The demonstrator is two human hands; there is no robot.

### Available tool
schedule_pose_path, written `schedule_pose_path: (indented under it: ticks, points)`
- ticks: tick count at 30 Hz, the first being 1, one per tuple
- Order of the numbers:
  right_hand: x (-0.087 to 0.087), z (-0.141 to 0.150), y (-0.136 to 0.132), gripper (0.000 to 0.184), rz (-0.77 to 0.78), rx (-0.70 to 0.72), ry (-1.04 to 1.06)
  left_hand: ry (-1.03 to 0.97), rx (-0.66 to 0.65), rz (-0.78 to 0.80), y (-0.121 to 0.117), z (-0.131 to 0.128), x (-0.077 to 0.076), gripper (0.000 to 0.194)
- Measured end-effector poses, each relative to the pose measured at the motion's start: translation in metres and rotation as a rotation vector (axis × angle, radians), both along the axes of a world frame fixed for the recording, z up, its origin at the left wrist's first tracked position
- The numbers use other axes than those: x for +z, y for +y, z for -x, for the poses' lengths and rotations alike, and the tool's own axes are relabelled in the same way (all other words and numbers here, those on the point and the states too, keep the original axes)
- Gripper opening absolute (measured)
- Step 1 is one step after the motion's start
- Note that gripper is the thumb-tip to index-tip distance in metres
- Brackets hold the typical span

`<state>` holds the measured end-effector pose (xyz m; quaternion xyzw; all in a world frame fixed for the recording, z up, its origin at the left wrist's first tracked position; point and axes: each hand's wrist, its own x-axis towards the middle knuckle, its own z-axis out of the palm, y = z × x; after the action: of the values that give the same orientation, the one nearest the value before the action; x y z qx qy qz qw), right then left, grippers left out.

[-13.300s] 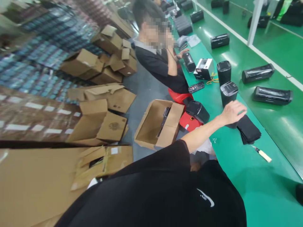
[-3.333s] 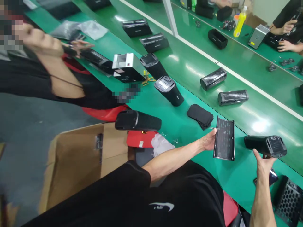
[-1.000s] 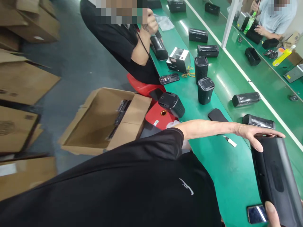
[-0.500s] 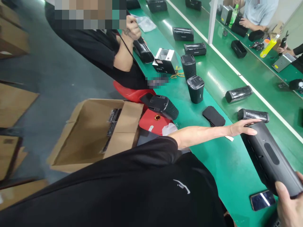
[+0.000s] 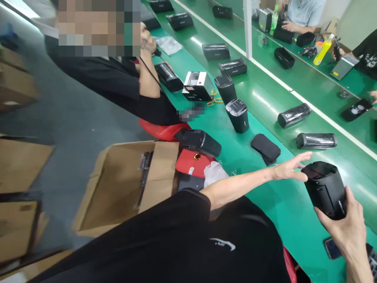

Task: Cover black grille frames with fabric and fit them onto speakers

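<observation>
A black portable speaker [image 5: 325, 190] is tipped with one end facing up, over the right part of the green table. My right hand [image 5: 349, 224] grips its lower end, thumb on one side and fingers on the other. Beside the upper end, my left hand [image 5: 290, 168] is open with its fingers spread; whether the thumb touches the casing I cannot tell. A phone [image 5: 332, 248] lies partly hidden behind my right wrist. On the table nearer my left forearm is a stack of black flat pieces [image 5: 265, 148].
Several more speakers lie along the green line, one [image 5: 316, 140] just beyond my hands. Two stand upright, one here [image 5: 238, 116]. At left a co-worker [image 5: 112, 86] sits by a white and black box [image 5: 198, 86]. An open carton [image 5: 118, 188] stands on the floor.
The speaker has turned from lying lengthwise toward me to end-up. My left hand has come off its end and spread its fingers; my right hand has moved up with the speaker.
</observation>
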<state>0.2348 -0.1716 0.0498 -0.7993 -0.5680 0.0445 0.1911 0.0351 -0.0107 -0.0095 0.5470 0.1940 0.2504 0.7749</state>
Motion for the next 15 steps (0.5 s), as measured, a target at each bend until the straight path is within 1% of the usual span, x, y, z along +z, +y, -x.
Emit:
schedule_pose_path:
  ticks: [1,2,4,6,9,10,12,14,15]
  points:
    - [0.0,-0.001,-0.001,0.109,0.045,0.025,-0.044,0.008,-0.033,-0.088,0.007,0.002,0.007,0.121]
    - [-0.002,0.0,-0.002,0.106,0.073,0.048,-0.069,0.013,-0.053,-0.181,0.011,0.003,0.012,0.123]
    - [-0.005,0.005,0.0,0.103,0.089,0.077,-0.092,0.023,-0.059,-0.302,0.014,0.0,0.016,0.116]
    - [-0.008,0.01,0.002,0.105,0.072,0.096,-0.07,0.021,-0.024,-0.324,0.012,-0.003,0.014,0.106]
    - [-0.009,0.001,-0.005,0.113,0.004,0.125,0.043,0.001,0.024,-0.292,0.005,0.0,0.008,0.105]
    - [-0.01,-0.005,-0.011,0.118,-0.025,0.102,0.088,0.004,0.042,-0.263,0.003,0.003,0.006,0.106]
    - [-0.015,-0.019,-0.029,0.128,-0.066,-0.014,0.228,0.028,0.069,-0.185,0.001,0.01,0.005,0.112]
    - [-0.025,-0.026,-0.048,0.138,-0.094,-0.184,0.472,0.057,0.068,-0.125,0.002,0.014,0.005,0.119]
    - [-0.03,-0.025,-0.056,0.14,-0.112,-0.261,0.603,0.066,0.05,-0.114,0.003,0.016,0.005,0.122]
